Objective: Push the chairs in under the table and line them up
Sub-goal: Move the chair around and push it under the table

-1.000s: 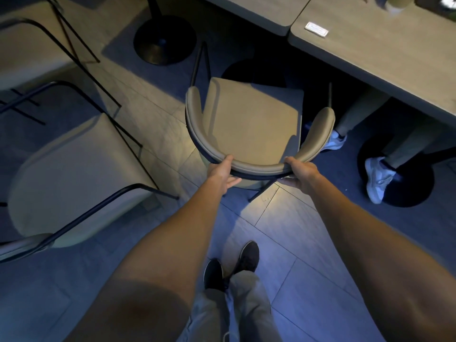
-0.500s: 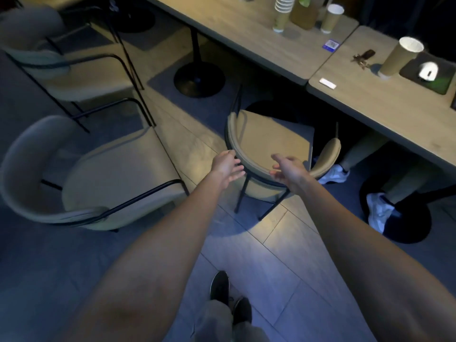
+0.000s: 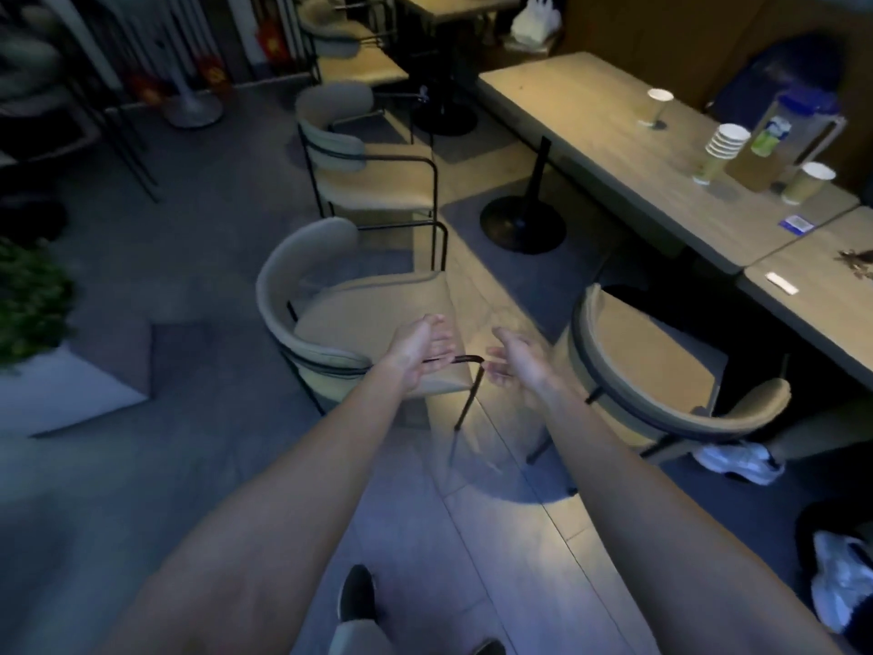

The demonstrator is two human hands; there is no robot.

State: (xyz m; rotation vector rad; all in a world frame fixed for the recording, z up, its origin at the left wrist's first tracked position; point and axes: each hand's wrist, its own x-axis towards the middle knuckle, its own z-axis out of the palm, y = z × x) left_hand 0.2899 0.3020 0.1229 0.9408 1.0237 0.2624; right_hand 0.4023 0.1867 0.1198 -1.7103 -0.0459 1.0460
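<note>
Chairs: 4 beige w/ black frames in view. Nearest-right chair (image 3: 661, 366) sits w/ seat front under the table (image 3: 614, 148) edge. Middle chair (image 3: 359, 319) stands out on the floor, well apart from table, turned askew. 2 more behind it: third chair (image 3: 368, 167), far chair (image 3: 349, 49).
Tables: 2 butted end to end on the right, second table (image 3: 831, 286) nearer.
Cups: 2 single paper cups + 1 stack (image 3: 723, 144); 1 pitcher (image 3: 784, 134).
Left hand (image 3: 420, 352): open, fingers spread, over middle chair's front armrest bar; contact unclear, blurred.
Right hand (image 3: 519, 361): open, empty, between the 2 near chairs.
Change vs 0.5 s ago: both hands were at right chair's backrest; now off it, shifted left toward middle chair. View panned left/up.
</note>
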